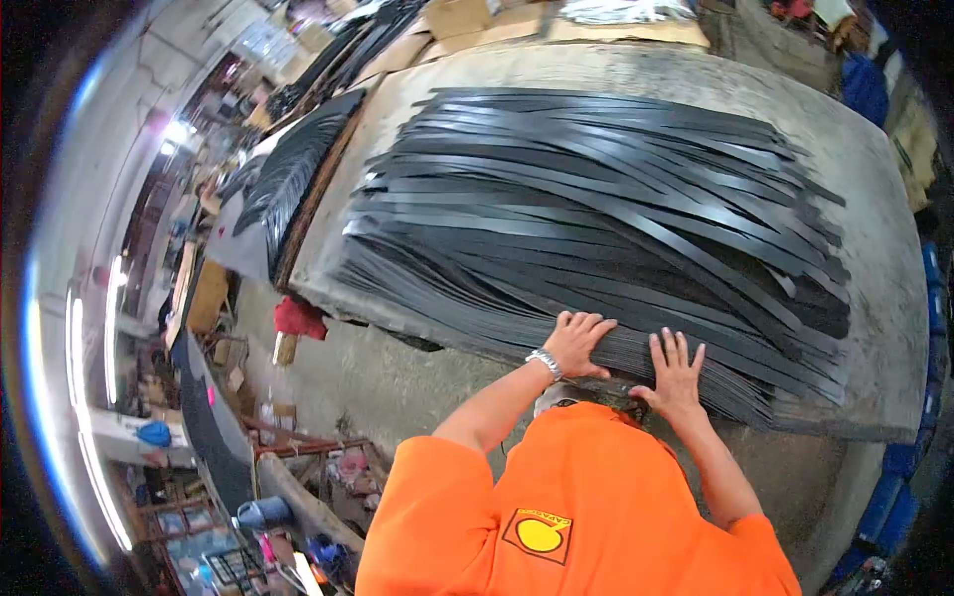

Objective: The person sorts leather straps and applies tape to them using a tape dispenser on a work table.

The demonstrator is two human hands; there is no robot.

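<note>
Many long, dark, flat strips (pixel 596 214) of rubber-like or leather-like material lie in a broad, loosely overlapping pile on the table. Along the near edge, strips are gathered in a tighter, curved bundle (pixel 447 298). My left hand (pixel 578 345), with a metal watch (pixel 545 364) on its wrist, rests palm down on this bundle, fingers slightly bent over the strips. To its right, my right hand (pixel 677 375) lies on the same bundle with fingers spread and thumb toward the left hand. Neither hand is wrapped around a strip. What lies under the palms is hidden.
The pale worktable (pixel 879 328) ends just in front of my orange shirt (pixel 596 497). Another dark stack (pixel 303 159) lies on a surface to the left. A red cloth (pixel 299 317) hangs by the table's left corner. Blue containers (pixel 884 512) stand along the right side.
</note>
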